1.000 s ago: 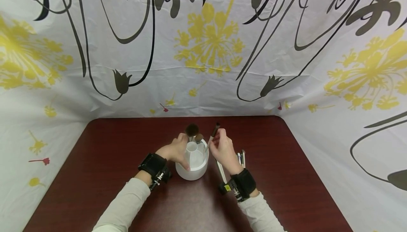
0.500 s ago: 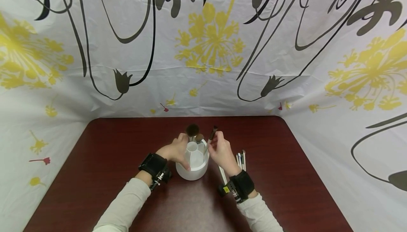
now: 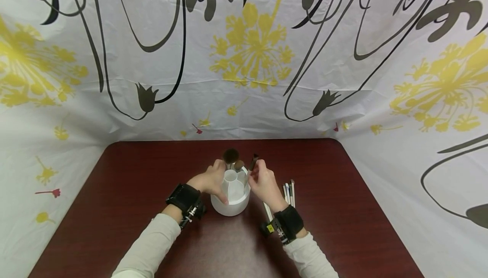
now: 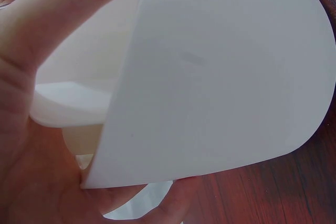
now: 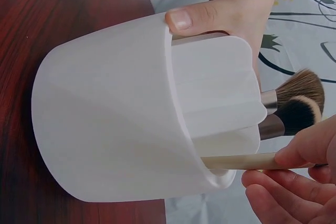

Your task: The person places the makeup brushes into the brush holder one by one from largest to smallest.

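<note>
A white brush holder point(image 3: 230, 208) with inner compartments stands upright on the table. My left hand point(image 3: 209, 181) grips its left side, and in the right wrist view the thumb point(image 5: 184, 20) lies over the rim. Between thumb and fingers, my right hand point(image 3: 264, 184) pinches a makeup brush point(image 5: 241, 161) with a pale handle, bristles up. The handle's lower end is inside the holder near the rim, its tip hidden. Two fuller makeup brushes stand bristles up in the holder: a large brown one point(image 5: 300, 88) and a dark one with a light tip point(image 5: 296, 115).
Several slim brushes point(image 3: 289, 192) lie on the table to the right, partly behind my right wrist. Another pale handle point(image 3: 268, 212) shows left of that wrist. The dark red table point(image 3: 152, 176) ends at a patterned cloth point(image 3: 251, 112) behind.
My right hand has moved slightly down and left, and the brush in it sits lower in the holder. My left hand and the holder have stayed put.
</note>
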The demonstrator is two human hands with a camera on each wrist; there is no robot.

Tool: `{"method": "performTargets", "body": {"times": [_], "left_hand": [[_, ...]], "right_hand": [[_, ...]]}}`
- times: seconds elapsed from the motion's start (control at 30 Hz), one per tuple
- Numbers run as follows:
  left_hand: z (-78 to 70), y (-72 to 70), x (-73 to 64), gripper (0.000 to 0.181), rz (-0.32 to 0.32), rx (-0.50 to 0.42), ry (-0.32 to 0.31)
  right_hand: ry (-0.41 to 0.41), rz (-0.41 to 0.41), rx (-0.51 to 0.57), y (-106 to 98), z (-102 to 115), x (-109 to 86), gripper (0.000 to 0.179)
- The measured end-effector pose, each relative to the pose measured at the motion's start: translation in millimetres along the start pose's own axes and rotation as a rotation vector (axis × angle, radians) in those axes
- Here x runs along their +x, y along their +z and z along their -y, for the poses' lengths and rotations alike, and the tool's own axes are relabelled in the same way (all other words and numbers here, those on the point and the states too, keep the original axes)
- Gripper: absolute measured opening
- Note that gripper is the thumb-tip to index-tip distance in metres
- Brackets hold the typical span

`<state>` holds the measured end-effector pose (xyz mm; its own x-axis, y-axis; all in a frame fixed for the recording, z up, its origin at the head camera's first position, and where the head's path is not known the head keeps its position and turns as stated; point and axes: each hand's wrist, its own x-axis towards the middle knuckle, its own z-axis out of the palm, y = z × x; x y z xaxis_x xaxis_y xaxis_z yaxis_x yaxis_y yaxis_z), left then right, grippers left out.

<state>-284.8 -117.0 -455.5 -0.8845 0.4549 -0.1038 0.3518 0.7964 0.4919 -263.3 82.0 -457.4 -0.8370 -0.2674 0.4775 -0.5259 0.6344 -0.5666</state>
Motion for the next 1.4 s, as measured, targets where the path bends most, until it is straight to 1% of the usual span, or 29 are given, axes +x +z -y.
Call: {"method": "performTargets", "body": {"times": [0.2, 0.43, 0.93, 1.2, 1.4], "left_hand": [[-0.1, -0.7, -0.3, 0.116, 0.006, -0.006, 0.0], [0.6, -0.7, -0.1, 0.116, 0.008, -0.001, 0.001], [-0.5, -0.6, 0.0, 0.118, 0.013, -0.003, -0.029], [-1.2, -0.1, 0.3, 0.119, 0.019, -0.001, -0.013], [-1.5, -0.2, 0.1, 0.12, 0.007, 0.014, -0.01]], "right_hand": [[0.02, 0.011, 0.005, 0.4, 0.4, -1.6, 0.033], [0.049, 0.034, 0.042, 2.6, -0.1, -3.0, 0.031], [0.01, 0.012, 0.056, 7.0, -2.3, -7.2, 0.03], [0.028, 0.03, 0.08, 6.4, -3.1, -8.3, 0.033], [0.055, 0.033, 0.091, 4.3, -1.8, -7.4, 0.031]]}}
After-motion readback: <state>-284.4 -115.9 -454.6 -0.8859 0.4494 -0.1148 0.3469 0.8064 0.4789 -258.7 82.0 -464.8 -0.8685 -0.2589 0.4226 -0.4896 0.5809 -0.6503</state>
